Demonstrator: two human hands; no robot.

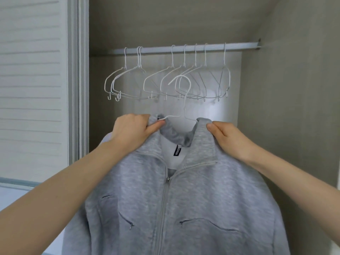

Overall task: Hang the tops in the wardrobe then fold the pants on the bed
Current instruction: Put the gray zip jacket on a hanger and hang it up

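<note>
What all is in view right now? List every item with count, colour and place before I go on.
jacket: one, light grey, zip front, held up before the open wardrobe
hanger in jacket: one, white wire, inside the collar, hook not yet on the rail
empty hangers: about eight, white wire, hanging on the rail
rail: one, grey, across the wardrobe top
wardrobe door: one, white, slatted, at left
left hand: grips the jacket's left collar edge
right hand: pinches the jacket's right collar edge

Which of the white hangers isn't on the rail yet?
The hanger inside the grey jacket, its hook free below the rail; all others hang empty.
</note>
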